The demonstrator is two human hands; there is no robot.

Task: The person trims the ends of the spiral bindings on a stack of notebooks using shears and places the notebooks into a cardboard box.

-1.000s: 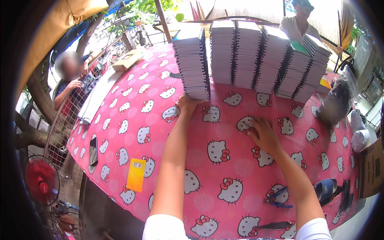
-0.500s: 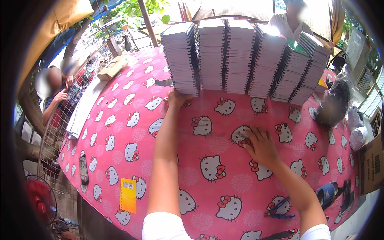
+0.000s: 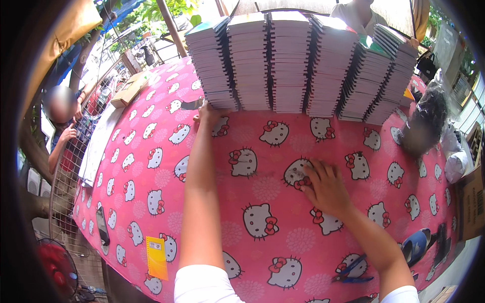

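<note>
Several tall stacks of spiral-bound books [image 3: 290, 60] stand side by side across the far part of the table. My left hand [image 3: 208, 115] touches the near lower corner of the leftmost stack [image 3: 209, 65], its fingers apart and partly in shadow. A flat grey piece [image 3: 192, 104] lies just left of that hand. My right hand [image 3: 327, 188] rests palm down on the pink cat-print tablecloth [image 3: 265, 189], fingers stretched out, holding nothing. Blue-handled pliers [image 3: 353, 270] lie near my right forearm.
At left are a yellow notebook [image 3: 157, 257], a phone [image 3: 102, 226] and a cardboard box [image 3: 129, 91]. A plastic bag of black material [image 3: 427, 126] and a blue rounded item [image 3: 417, 246] are at right. One person [image 3: 63, 108] is beyond the wire fence; another [image 3: 361, 17] is behind the stacks.
The leftmost stack has slid slightly away from me, its base now about level with its neighbour's. My left hand moved with it; my right hand stays put. The whole view has shifted a little.
</note>
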